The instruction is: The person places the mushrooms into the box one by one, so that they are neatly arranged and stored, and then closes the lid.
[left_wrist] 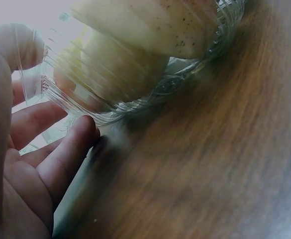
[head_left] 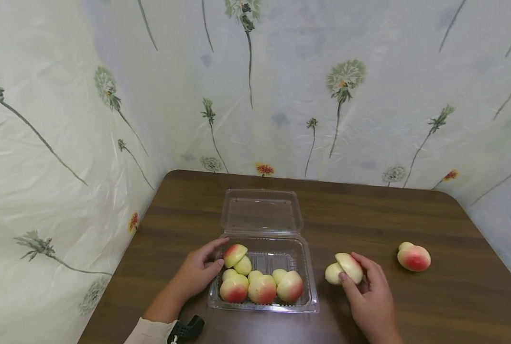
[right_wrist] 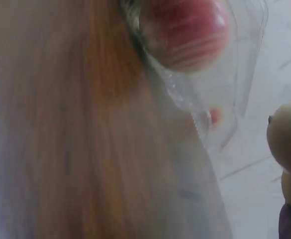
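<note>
A clear plastic clamshell box [head_left: 313, 291] lies with its lid folded back. Several pale yellow peaches [head_left: 262, 289] blushed red line its front, each large one paired with a smaller pale lump. Another peach [head_left: 234, 253] sits at the back left, tilted over a yellow one. My left hand [head_left: 201, 267] holds the box's left wall, thumb over the rim; in the left wrist view, fingers [left_wrist: 68, 154] touch the outside. Right of the box, my right hand [head_left: 373, 296] grips a red-and-cream peach [head_left: 349, 267] joined to a paler lump; the right wrist view catches only its pale end [right_wrist: 289, 137].
One more peach [head_left: 414, 258] lies on the brown wooden table [head_left: 345, 210] to the right. The transparent lid [head_left: 261, 210] extends behind the box. A sheet printed with dandelions [head_left: 281, 95] hangs along the table's back and left edges.
</note>
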Demonstrator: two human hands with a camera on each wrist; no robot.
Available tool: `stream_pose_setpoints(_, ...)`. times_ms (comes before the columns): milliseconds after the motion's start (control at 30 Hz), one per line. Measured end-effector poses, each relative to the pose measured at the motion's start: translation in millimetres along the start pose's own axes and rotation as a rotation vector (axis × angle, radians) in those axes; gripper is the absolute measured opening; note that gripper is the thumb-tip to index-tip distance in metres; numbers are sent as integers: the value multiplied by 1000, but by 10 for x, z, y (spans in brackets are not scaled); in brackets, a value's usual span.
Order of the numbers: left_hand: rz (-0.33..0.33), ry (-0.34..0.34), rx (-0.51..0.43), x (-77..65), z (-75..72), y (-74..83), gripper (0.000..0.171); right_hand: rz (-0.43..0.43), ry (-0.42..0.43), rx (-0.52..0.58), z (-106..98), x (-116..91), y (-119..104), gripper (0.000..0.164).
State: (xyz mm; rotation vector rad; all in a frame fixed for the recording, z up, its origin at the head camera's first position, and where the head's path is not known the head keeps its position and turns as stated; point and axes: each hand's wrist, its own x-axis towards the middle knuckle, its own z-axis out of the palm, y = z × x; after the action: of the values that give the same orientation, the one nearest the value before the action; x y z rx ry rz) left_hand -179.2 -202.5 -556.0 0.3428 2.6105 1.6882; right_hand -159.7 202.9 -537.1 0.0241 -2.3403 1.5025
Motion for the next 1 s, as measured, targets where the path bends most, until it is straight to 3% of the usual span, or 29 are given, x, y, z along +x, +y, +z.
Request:
stream_pose_setpoints(333,-3,11,6,-5,4,0,52,-59,24,90,80,-21,-73,56)
stream_pose_setpoints(533,3,-1,1,8,3,-8,52,-51,26,137,74,-19,-91,56)
stream_pose_setpoints(800,8,2,2,18,2,-2,52,-41,-33,218,66,-5,-123,57)
stream_pose_setpoints(1000,-33,4,-12,2,12,24,53,-57,-78,182,67,4,-121,55)
